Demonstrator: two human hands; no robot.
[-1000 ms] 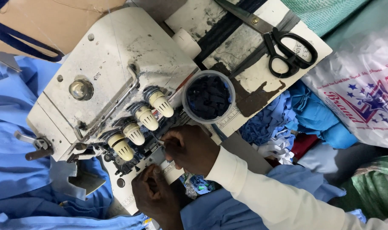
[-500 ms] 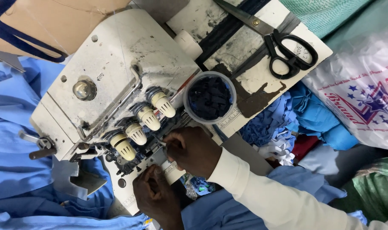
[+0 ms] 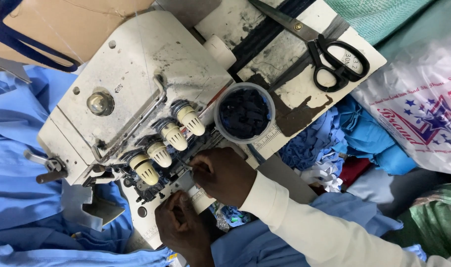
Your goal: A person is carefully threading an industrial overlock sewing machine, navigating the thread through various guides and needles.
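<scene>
Cluttered bench: right hand (image 3: 224,174) beside tension dials (image 3: 168,141).

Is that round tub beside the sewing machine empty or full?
Full: the clear round tub stands upright on the table, no lid, packed to near its rim with dark blue fabric scraps.

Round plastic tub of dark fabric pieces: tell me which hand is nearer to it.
Right. The right hand lies just below the round plastic tub, close to its rim; the left hand sits lower, by the machine's front edge.
</scene>
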